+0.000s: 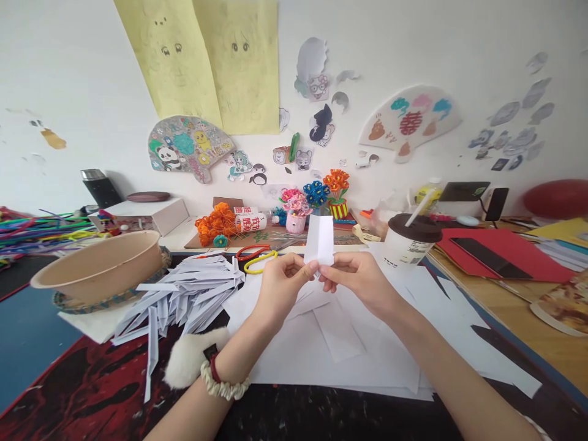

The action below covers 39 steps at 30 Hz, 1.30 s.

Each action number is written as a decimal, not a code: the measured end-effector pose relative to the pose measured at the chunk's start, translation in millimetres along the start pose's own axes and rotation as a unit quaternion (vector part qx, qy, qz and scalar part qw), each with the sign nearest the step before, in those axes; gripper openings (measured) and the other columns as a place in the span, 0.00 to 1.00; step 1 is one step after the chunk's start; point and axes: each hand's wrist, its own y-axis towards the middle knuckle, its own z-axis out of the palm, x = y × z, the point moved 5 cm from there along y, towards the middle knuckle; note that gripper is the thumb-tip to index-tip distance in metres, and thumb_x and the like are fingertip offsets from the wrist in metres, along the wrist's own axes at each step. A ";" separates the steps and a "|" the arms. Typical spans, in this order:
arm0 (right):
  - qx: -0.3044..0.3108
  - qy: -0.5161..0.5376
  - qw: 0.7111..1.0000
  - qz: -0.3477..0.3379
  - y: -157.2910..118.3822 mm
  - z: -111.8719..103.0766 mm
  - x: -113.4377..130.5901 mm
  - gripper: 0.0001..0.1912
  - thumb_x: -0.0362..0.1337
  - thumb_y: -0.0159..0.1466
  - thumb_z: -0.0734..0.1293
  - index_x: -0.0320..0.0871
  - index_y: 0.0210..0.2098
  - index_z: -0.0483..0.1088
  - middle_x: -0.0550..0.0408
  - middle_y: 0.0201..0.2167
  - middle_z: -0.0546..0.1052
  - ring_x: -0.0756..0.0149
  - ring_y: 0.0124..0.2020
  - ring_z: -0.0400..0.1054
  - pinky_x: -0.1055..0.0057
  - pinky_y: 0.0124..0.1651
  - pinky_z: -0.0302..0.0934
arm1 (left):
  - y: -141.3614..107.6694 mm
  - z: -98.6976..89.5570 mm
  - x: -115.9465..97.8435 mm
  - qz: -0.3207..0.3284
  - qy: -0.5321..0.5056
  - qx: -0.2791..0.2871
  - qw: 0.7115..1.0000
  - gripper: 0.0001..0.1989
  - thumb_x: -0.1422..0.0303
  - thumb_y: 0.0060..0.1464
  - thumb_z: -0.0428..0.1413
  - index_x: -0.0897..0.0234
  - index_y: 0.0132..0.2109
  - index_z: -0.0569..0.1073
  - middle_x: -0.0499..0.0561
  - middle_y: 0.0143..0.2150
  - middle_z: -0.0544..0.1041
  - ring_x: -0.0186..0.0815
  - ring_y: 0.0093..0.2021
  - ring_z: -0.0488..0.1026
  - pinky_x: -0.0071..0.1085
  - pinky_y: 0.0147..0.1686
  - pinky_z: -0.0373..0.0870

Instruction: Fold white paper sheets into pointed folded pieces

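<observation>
A small white piece of paper (320,237), creased lengthwise, stands upright between my two hands above the desk. My left hand (285,282) pinches its lower left edge with thumb and fingers. At the lower right edge, my right hand (359,278) grips the same paper, the thumbs almost meeting. Under the hands lie white paper sheets (294,361), with a smaller paper slip (337,331) on top. Left of my left hand is a heap of folded paper strips (184,294).
A beige basin (98,269) stands left, a lidded cup with a straw (408,245) right. Yellow-handled scissors (260,262) lie behind the strips. Pipe-cleaner flowers (296,205) stand along the wall. A white fluffy thing (188,361) sits by my left wrist; a phone (489,257) rests on red paper.
</observation>
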 end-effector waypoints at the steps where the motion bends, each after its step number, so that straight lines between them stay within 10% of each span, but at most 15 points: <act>1: -0.005 0.003 1.000 -0.002 0.1 -0.6 0.4 0.10 0.41 0.56 0.73 0.40 0.28 0.77 0.55 0.24 0.77 0.69 0.24 0.70 0.71 0.27 0.65 | -0.8 0.1 -2.2 -0.002 0.004 0.004 1.000 0.18 0.55 0.47 0.62 0.66 0.25 0.72 0.48 0.23 0.73 0.26 0.21 0.61 0.23 0.21 0.53; 39: -0.021 -0.001 0.999 0.037 0.8 -4.4 -1.1 0.05 0.35 0.52 0.69 0.39 0.25 0.75 0.56 0.20 0.72 0.71 0.21 0.62 0.71 0.24 0.56 | -4.1 2.9 -11.9 0.060 0.166 0.026 0.984 0.16 0.60 0.58 0.51 0.65 0.26 0.69 0.47 0.23 0.71 0.29 0.22 0.62 0.25 0.23 0.58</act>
